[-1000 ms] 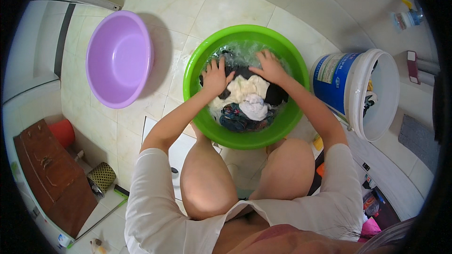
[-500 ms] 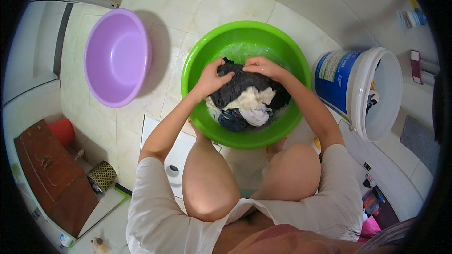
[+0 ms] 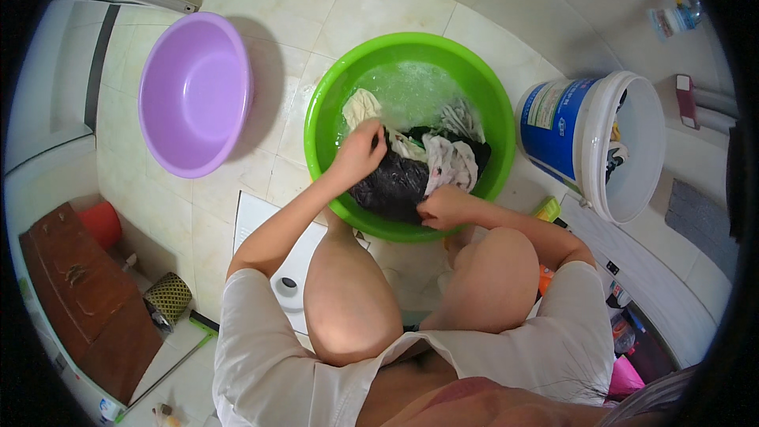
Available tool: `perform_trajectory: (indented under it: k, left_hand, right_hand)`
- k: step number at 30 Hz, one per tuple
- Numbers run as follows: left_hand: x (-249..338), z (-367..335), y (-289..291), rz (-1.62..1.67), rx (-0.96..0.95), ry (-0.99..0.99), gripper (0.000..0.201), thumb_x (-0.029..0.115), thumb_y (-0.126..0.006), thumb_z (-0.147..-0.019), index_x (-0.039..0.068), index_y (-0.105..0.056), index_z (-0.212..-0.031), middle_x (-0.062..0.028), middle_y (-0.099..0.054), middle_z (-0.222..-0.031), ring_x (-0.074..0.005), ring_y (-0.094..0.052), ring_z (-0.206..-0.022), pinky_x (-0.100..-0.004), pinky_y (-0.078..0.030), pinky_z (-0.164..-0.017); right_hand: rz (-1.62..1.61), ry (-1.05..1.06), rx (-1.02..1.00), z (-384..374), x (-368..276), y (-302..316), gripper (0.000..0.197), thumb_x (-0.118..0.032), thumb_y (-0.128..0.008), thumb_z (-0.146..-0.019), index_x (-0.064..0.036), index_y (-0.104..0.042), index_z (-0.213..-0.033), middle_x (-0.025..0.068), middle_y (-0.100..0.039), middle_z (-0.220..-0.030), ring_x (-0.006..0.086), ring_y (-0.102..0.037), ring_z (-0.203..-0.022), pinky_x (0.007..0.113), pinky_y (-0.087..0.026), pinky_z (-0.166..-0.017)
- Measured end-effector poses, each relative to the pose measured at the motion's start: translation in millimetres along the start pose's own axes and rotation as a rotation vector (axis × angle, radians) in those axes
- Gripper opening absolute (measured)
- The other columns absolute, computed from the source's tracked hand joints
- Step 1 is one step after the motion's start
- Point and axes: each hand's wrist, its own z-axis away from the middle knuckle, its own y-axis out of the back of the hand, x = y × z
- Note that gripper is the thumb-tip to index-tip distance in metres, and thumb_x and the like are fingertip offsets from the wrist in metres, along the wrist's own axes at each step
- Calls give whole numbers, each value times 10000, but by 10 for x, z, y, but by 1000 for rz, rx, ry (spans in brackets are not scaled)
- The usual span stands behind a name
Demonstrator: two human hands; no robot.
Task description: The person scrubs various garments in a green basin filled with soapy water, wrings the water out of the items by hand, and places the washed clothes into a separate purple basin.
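Clothes in the green basin, and what a shuffle! Half a second ago both hands were up together at the far side of the heap, the black cloth bunched between them; now they've split. The left hand sits at 9 o'clock, fingers curled in, seemingly pinching the upper edge of the black cloth; the right hand has dropped to 5 o'clock, by the look of it closed on the near edge, hard by the rim. The black cloth has swung down to 7 o'clock, leaving the water open at 12, so the heap looks well turned over, other pieces riding on top. And the textures: black cloth thin, slick and glossy with wet; cream cloth a soft knob at 10; grey cloth in tight ridges at 2; pale cloth, dotted with dark marks, crumpled at 4. Smooth plastic all round: the oval lilac basin out at 9, the round-mouthed bucket at 3.
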Motion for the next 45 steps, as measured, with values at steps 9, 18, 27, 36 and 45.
perform_trajectory:
  k: [9,18,27,36,45]
  left_hand:
    - [-1208,-740,-567,-288,-91,306,418,-9,-562,-638,-25,-396,-1020,-268,-571,-834,-403,-564,-800,-444,-442,-702]
    - [-1062,-487,-591,-299,-170,329,255,181,-543,-661,-18,-592,-813,-232,-588,-779,-381,-572,-802,-432,-449,-702]
    - [-315,157,-354,-273,-245,93,158,97,-516,-627,29,-582,-754,-206,-585,-731,-356,-574,-721,-432,-456,-629]
    - [-470,85,-637,-432,-101,-20,184,39,-492,-682,12,-491,-864,-190,-576,-769,-359,-565,-702,-429,-453,-619]
    - [-1222,-680,-364,-104,259,141,250,24,-498,-758,-49,-487,-997,-274,-570,-777,-431,-551,-751,-460,-435,-693]
  right_hand:
    - [-312,-101,84,-689,400,705,151,-154,-545,-800,-20,-510,-739,62,-543,-551,142,-540,-524,288,-410,-501]
    - [179,-439,492,-739,701,558,316,-299,-541,-800,0,-550,-900,197,-587,-855,325,-568,-793,411,-411,-755]
    - [-270,-253,167,37,-169,807,460,-391,-685,-680,-42,-457,-875,165,-538,-759,335,-540,-721,402,-410,-614]
    - [-207,-357,312,158,-30,202,476,-306,-740,-650,-42,-438,-907,152,-515,-826,345,-524,-751,402,-411,-633]
    - [-269,-385,766,-798,1213,661,273,-229,-554,-811,15,-510,-927,168,-531,-627,302,-535,-582,397,-425,-558]
